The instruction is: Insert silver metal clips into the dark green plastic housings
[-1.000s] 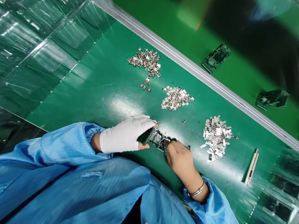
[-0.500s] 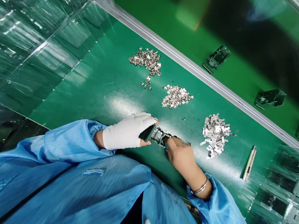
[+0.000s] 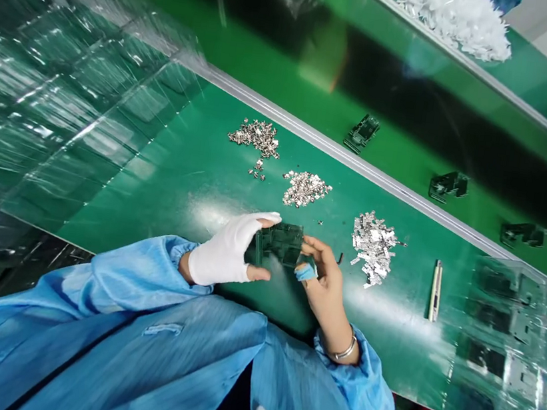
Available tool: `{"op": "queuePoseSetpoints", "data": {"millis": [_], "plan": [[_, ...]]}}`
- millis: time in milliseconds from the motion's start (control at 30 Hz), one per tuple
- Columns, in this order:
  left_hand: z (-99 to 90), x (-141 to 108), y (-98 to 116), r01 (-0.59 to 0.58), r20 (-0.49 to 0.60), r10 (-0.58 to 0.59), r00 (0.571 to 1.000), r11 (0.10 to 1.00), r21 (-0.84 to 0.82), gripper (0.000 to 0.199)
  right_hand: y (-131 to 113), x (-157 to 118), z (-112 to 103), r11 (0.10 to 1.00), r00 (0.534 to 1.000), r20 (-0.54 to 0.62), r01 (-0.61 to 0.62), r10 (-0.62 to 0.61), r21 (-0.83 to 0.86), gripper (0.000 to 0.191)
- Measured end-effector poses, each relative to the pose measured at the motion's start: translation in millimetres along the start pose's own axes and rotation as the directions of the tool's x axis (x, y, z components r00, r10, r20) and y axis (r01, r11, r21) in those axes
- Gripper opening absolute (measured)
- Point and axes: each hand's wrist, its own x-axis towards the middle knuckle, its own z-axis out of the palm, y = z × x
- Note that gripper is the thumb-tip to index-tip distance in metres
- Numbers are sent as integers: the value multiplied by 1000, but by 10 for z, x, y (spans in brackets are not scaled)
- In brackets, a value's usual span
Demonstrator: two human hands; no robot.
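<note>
At the far left, clear plastic trays (image 3: pixel 56 92) with compartments lie over the green bench (image 3: pixel 169 157). Next comes the left hand (image 3: pixel 227 249) in a white glove that leaves the fingertips bare; its fingers grasp the left end of a dark, boxy part (image 3: pixel 282 243), which is raised in front of the blue coat (image 3: pixel 172 360). Beyond that hand lies a loose heap of tiny metal pieces (image 3: pixel 257 137), and beyond the part a second heap (image 3: pixel 306 189). The right hand (image 3: pixel 327 279), bare but for a blue wrap (image 3: pixel 305 272) on the thumb, has its fingers at the part's right end; whether they grip it I cannot tell. A metal bracelet (image 3: pixel 346 350) circles that wrist. Further right are a heap of flat silvery strips (image 3: pixel 374 245), then a pale-handled cutter (image 3: pixel 436 290), and finally another clear compartment tray (image 3: pixel 515 358) at the bench's right end.
</note>
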Motion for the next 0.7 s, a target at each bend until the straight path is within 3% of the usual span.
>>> {"op": "queuePoseSetpoints", "data": {"millis": [67,133,200,267,333,467,600,700], "plan": [[1,-2,28,45,73,-35,997,989,-143,89,-22,15,0,992,997,-48,59,-65,-110,41],[40,-18,49,131,174,-88,981,959,-253,79,-34,23,10,957,984,-41,159,-174,-244,39],[113,-45,50,212,253,-154,955,951,-223,60,-31,23,40,915,968,18,241,-249,-323,35],[188,-67,31,236,282,-193,940,963,-127,51,-17,16,75,907,966,71,257,-248,-333,33],[230,-72,11,222,266,-195,944,972,-77,50,-7,5,88,929,977,51,211,-205,-304,31],[203,-37,41,165,124,-172,977,984,65,42,-41,-18,52,956,980,-75,159,-182,-248,20],[178,-8,138,43,27,-49,998,982,186,37,-97,-4,70,904,968,8,239,-253,-354,16],[196,-12,172,9,2,-10,1000,978,209,37,-101,19,119,866,964,-14,232,-265,-443,15]]}}
